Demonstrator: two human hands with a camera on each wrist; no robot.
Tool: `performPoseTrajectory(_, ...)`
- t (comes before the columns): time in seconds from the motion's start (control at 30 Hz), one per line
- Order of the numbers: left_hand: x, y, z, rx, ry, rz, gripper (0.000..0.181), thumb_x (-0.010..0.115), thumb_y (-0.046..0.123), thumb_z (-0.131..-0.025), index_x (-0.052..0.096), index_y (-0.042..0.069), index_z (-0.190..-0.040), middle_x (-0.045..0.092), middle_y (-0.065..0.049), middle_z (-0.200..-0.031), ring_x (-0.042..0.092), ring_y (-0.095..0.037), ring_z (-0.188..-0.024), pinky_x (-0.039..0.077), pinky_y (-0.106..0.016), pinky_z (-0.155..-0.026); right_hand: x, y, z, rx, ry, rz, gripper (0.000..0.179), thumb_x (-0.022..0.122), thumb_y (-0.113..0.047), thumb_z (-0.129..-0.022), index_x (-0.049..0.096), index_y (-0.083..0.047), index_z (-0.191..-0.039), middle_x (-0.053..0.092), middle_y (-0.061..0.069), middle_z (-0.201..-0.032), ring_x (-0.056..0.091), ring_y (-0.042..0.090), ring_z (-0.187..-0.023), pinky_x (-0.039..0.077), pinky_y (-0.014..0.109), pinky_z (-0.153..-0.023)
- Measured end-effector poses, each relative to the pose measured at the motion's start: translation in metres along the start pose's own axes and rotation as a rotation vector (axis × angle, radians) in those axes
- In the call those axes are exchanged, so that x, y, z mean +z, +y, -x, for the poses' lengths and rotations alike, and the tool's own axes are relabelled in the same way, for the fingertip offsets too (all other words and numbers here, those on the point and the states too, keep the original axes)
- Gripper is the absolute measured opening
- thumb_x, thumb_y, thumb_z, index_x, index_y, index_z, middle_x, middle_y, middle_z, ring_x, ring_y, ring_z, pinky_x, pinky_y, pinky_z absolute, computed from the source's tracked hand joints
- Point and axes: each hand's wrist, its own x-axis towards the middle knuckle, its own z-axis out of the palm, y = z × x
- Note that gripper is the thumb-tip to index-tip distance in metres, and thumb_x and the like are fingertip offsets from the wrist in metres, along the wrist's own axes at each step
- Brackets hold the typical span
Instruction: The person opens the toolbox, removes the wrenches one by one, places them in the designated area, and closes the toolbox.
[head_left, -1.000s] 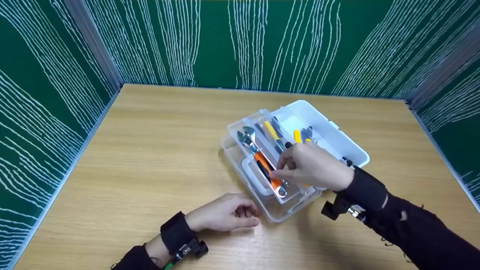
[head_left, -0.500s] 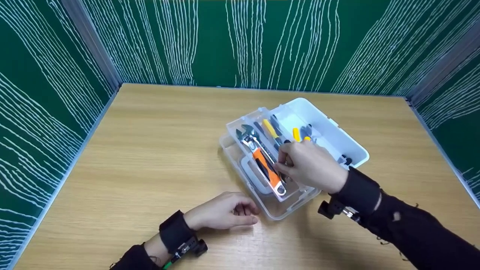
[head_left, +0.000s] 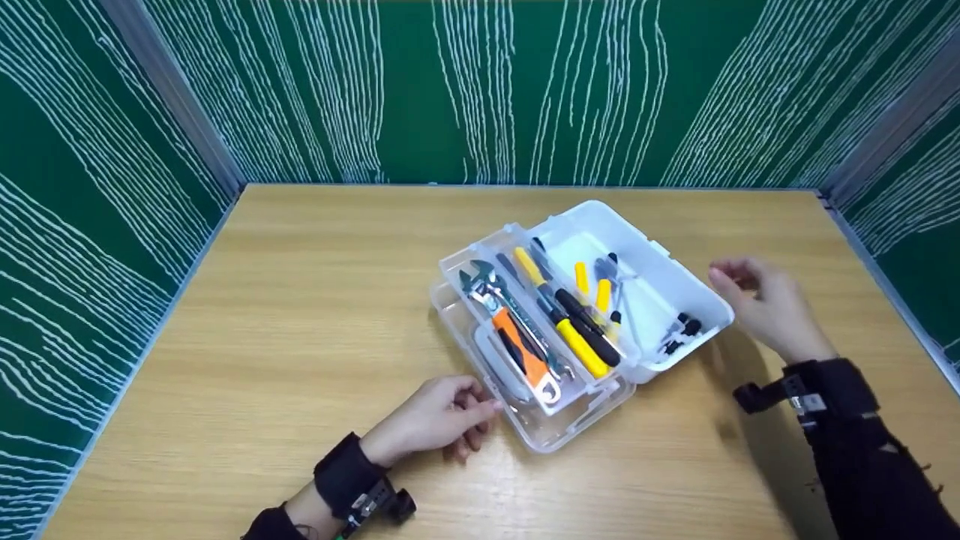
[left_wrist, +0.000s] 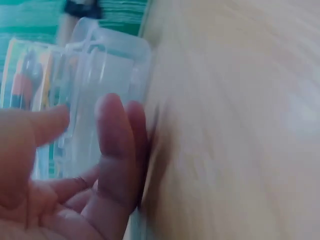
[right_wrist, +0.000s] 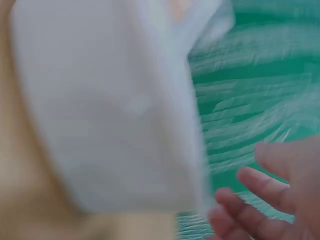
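Observation:
An open toolbox stands on the table, its white bin (head_left: 701,281) at the right and its clear lid (head_left: 536,444) folded out at the left. A clear inner tray (head_left: 451,260) holds an orange-handled adjustable wrench (head_left: 514,341) and several yellow- and black-handled tools, including one with a yellow handle (head_left: 583,351). My left hand (head_left: 427,421) is at the lid's near-left edge, its fingers loosely bent and holding nothing. Beside the bin's right rim, my right hand (head_left: 772,307) is raised with relaxed fingers and nothing in them. Both wrist views are blurred.
Inside the bin lie yellow-handled tools (head_left: 603,294) and small black-ended pieces (head_left: 681,330). The wooden table (head_left: 315,300) meets green walls (head_left: 420,90) with white wavy lines at its back and sides.
My right hand has left the inner tray and moved right, beyond the bin, uncovering the yellow- and black-handled tools. The left hand has shifted slightly left and turned at the lid's edge.

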Motion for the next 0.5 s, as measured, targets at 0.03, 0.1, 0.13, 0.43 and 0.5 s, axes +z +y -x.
performPoseTrajectory(0.03, 0.001, 0.000, 0.000, -0.010, 0.006, 0.017, 0.033, 0.073, 0.039, -0.103, 0.067, 0.006, -0.107, 0.071, -0.008, -0.079, 0.064, -0.014, -0.056, 0.058, -0.028, -0.049, 0.003, 0.010, -0.002, 0.026, -0.044, -0.029, 0.062, 0.047, -0.045, -0.114, 0.051, 0.004, -0.153, 0.058, 0.034, -0.146, 0.058, 0.037, -0.130, 0.050, 0.041, -0.109)
performPoseTrajectory(0.1, 0.005, 0.002, 0.001, -0.022, 0.027, 0.030, 0.035, 0.073, 0.041, -0.102, 0.065, 0.007, -0.107, 0.071, -0.007, -0.078, 0.064, -0.014, -0.055, 0.058, -0.027, -0.049, 0.008, 0.022, -0.007, 0.075, -0.163, -0.078, 0.075, 0.043, -0.050, -0.114, 0.034, 0.007, -0.163, 0.041, 0.038, -0.161, 0.041, 0.054, -0.148, 0.039, 0.065, -0.120)
performPoseTrajectory(0.13, 0.008, 0.004, 0.000, -0.020, 0.041, 0.028, 0.036, 0.073, 0.041, -0.103, 0.064, 0.007, -0.107, 0.070, -0.007, -0.077, 0.063, -0.013, -0.054, 0.057, -0.027, -0.048, 0.010, 0.026, -0.009, 0.102, -0.222, -0.094, 0.081, 0.041, -0.053, -0.114, 0.026, 0.007, -0.166, 0.033, 0.039, -0.166, 0.032, 0.057, -0.154, 0.031, 0.073, -0.123)
performPoseTrajectory(0.43, 0.000, 0.011, 0.000, -0.035, 0.250, -0.028, 0.040, 0.052, 0.026, -0.111, 0.059, 0.003, -0.143, 0.075, -0.017, -0.100, 0.073, -0.019, -0.072, 0.066, -0.036, -0.066, 0.016, 0.031, 0.003, 0.023, -0.328, -0.107, 0.062, 0.040, -0.041, -0.117, 0.048, 0.009, -0.153, 0.051, 0.037, -0.153, 0.046, 0.055, -0.143, 0.036, 0.072, -0.119)
performPoseTrajectory(0.5, -0.014, 0.011, 0.005, -0.023, 0.338, -0.075, 0.042, 0.048, 0.027, -0.113, 0.058, 0.003, -0.145, 0.074, -0.018, -0.116, 0.074, -0.020, -0.091, 0.065, -0.037, -0.081, 0.020, 0.025, 0.007, -0.021, -0.333, -0.093, 0.051, 0.050, -0.038, -0.115, 0.060, 0.004, -0.143, 0.063, 0.028, -0.143, 0.057, 0.045, -0.133, 0.046, 0.061, -0.114)
